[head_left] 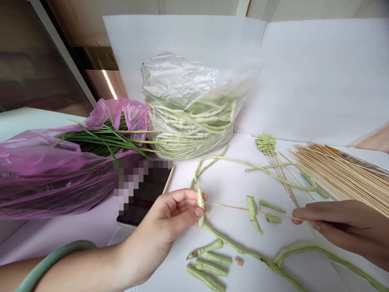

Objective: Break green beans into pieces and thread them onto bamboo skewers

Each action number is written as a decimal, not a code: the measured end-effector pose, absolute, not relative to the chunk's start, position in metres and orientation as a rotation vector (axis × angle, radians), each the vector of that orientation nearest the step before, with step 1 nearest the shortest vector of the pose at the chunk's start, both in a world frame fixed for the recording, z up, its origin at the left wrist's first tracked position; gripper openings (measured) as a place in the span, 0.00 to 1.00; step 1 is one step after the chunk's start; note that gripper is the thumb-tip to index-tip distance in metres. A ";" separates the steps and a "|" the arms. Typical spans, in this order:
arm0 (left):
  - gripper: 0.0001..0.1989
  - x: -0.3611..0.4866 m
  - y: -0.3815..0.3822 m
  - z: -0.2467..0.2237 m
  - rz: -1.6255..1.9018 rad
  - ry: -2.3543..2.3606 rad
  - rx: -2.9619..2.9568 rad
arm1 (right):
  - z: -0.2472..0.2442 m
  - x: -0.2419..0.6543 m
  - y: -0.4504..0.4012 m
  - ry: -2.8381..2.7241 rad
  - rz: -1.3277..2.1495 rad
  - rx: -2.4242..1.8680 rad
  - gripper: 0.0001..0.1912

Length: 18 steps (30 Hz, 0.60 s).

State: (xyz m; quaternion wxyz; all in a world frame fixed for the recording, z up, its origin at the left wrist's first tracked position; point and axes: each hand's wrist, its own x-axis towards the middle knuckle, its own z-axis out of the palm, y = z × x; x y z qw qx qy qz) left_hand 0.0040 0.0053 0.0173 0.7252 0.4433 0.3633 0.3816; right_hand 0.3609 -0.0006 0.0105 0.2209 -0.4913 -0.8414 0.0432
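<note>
Lying nearer than the grip of the left hand (173,217), cut pieces (212,267) look light. That hand pinches a bean piece (199,198), likely tender and best held mid-length. Right of it, the right hand (349,227) grips a skewer (229,207), probably stiff yet brittle, behind the threaded piece (251,209).

Faint digits, apparently "06:08", on the dark screen of the phone (146,206)
</note>
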 end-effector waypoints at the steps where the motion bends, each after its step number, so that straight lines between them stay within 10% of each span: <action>1: 0.07 0.004 0.004 0.016 0.834 0.801 0.962 | 0.010 0.356 -0.002 -2.335 0.127 -1.341 0.09; 18: 0.10 0.005 0.006 0.014 0.841 0.818 1.072 | 0.012 0.337 -0.001 -2.352 0.038 -1.295 0.09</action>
